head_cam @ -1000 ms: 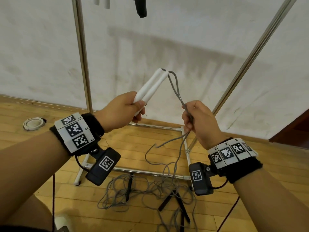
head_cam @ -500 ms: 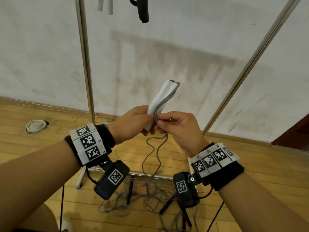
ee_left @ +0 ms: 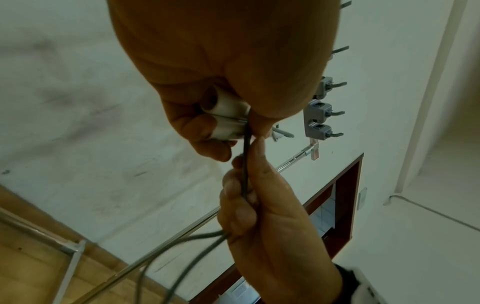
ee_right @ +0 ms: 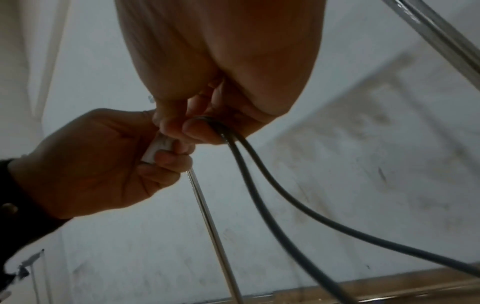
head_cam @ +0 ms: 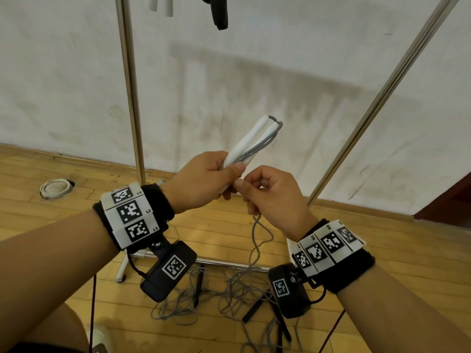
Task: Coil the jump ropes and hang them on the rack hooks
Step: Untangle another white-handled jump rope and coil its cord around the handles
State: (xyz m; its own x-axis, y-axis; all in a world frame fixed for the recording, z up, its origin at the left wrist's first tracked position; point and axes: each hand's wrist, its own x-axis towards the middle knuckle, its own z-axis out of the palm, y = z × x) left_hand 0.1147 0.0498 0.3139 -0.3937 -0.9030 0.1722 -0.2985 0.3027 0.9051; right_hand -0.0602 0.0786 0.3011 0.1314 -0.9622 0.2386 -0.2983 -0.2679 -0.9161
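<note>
- Lying side by side, two white handles (head_cam: 251,141) are gripped by the left hand (head_cam: 204,180), raised before the rack (head_cam: 130,85).
- Grey rope (head_cam: 257,240) is pinched by the right hand (head_cam: 275,197), trailing to the floor (head_cam: 51,238).

Two hands meet on one rope
Left hand (ee_left: 207,67) grips white handles (ee_left: 226,117); right hand (ee_left: 270,226) pinches the grey cord (ee_left: 245,164) below.
</note>
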